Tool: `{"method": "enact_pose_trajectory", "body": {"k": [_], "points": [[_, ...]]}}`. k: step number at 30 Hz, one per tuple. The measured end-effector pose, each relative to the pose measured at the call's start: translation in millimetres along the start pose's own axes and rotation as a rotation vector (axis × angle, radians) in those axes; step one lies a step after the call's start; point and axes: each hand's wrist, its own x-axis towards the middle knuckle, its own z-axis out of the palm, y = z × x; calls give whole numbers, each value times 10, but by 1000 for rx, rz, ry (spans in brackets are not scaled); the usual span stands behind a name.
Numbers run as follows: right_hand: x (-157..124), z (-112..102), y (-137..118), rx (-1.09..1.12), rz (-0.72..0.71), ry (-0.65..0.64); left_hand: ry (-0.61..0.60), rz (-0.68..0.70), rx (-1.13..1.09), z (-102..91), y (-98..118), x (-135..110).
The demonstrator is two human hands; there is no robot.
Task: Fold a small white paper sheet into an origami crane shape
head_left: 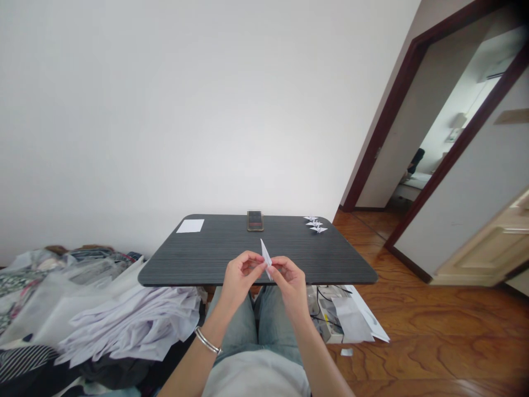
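Note:
A small folded piece of white paper stands pointed upward between my two hands, just above the near edge of a dark grey table. My left hand pinches its lower left side with thumb and fingers. My right hand pinches its lower right side. A silver bracelet sits on my left wrist.
On the table's far side lie a flat white paper sheet, a phone and three small folded paper figures. A heap of white sheets and clothes lies at the left. Papers and cables rest on the wooden floor; a doorway opens at the right.

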Motion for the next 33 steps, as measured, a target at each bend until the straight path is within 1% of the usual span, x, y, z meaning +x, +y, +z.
{"method": "enact_pose_trajectory", "body": {"k": [5, 11, 16, 20, 25, 28, 33], "points": [[9, -5, 11, -42, -10, 16, -6, 18, -15, -10, -12, 7], [35, -24, 62, -16, -23, 31, -34, 25, -31, -7, -1, -4], [48, -30, 58, -21, -46, 52, -51, 18, -49, 10, -8, -12], [53, -35, 65, -6, -16, 51, -68, -7, -59, 10, -17, -16], [58, -45, 93, 17, 18, 91, -88, -44, -108, 5, -28, -18], [60, -54, 113, 12, 41, 81, -88, -53, -131, 1, -44, -12], [59, -71, 138, -33, 29, 100, -70, -51, -150, -4, -75, -6]]}}
